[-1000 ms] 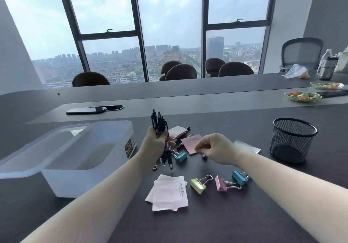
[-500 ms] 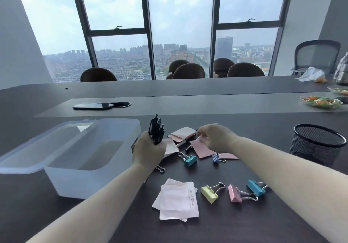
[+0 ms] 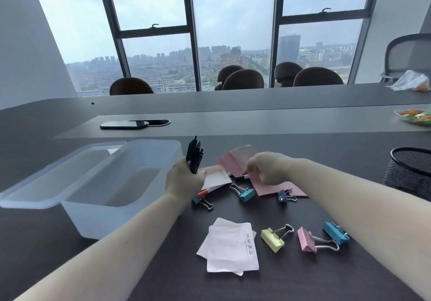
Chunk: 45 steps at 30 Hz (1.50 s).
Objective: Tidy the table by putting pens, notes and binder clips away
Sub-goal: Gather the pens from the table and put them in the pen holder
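Observation:
My left hand [image 3: 184,179] grips a bundle of black pens [image 3: 194,155] upright beside the clear plastic box [image 3: 98,184]. My right hand [image 3: 268,169] pinches a pink note [image 3: 235,161] and holds it lifted off the table, blurred. A white pen [image 3: 242,177] lies under that hand, and a red-tipped pen [image 3: 205,192] pokes out below my left hand. More pink notes [image 3: 275,190] and a white note [image 3: 217,179] lie flat. White notes [image 3: 231,246] sit nearer me. Several binder clips are scattered: teal [image 3: 245,193], dark blue [image 3: 283,195], yellow [image 3: 274,240], pink [image 3: 307,242], blue [image 3: 335,232].
A black mesh basket [image 3: 410,170] stands at the right edge. The box's open lid [image 3: 46,179] juts out to the left. A dark phone [image 3: 124,124] lies on the raised centre strip. Plates of food [image 3: 415,116] sit far right, chairs line the far side.
My right hand has raised a pink note off the table, uncovering the white pen. My left hand still holds the pens beside the box. The camera has moved closer and tilted.

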Each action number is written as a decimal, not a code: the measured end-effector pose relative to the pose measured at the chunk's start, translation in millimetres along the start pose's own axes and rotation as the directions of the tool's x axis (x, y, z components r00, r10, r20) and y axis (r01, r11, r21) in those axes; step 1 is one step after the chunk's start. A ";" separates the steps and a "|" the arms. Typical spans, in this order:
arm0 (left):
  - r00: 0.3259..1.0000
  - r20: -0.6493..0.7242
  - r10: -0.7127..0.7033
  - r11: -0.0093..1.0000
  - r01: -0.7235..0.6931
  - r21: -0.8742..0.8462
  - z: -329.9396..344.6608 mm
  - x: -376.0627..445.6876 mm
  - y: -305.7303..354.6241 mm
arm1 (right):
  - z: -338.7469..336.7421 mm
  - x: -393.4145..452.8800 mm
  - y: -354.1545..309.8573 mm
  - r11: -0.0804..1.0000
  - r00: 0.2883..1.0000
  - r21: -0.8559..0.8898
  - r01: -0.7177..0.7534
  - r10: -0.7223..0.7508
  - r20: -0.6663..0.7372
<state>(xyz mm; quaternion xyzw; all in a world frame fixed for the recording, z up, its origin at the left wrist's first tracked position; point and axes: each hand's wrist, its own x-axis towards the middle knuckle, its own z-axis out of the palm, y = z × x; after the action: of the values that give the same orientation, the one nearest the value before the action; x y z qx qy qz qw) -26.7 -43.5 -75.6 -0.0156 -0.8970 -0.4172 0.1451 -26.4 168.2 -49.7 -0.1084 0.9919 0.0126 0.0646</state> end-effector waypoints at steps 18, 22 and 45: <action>0.967 0.232 0.102 0.946 -0.166 0.278 1.8 -11.4 3.4 | -3.6 -6.2 -13.2 0.999 0.998 0.002 0.052 -0.052 0.046; 0.972 0.203 0.121 0.953 -0.171 0.249 -0.3 -11.9 5.7 | -2.9 0.0 -16.0 0.994 0.990 0.002 0.108 -0.107 -0.090; 0.932 0.359 0.050 0.871 -0.216 0.441 1.1 -4.1 13.0 | 3.4 16.3 -25.8 0.987 0.987 -0.069 0.148 -0.152 -0.056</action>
<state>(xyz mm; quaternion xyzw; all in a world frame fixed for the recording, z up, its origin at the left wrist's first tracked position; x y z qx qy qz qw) -21.1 -33.9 -67.7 -0.1133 -0.9795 -0.1657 0.0181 -36.2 139.7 -55.5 -0.1852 0.9815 0.0365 0.0314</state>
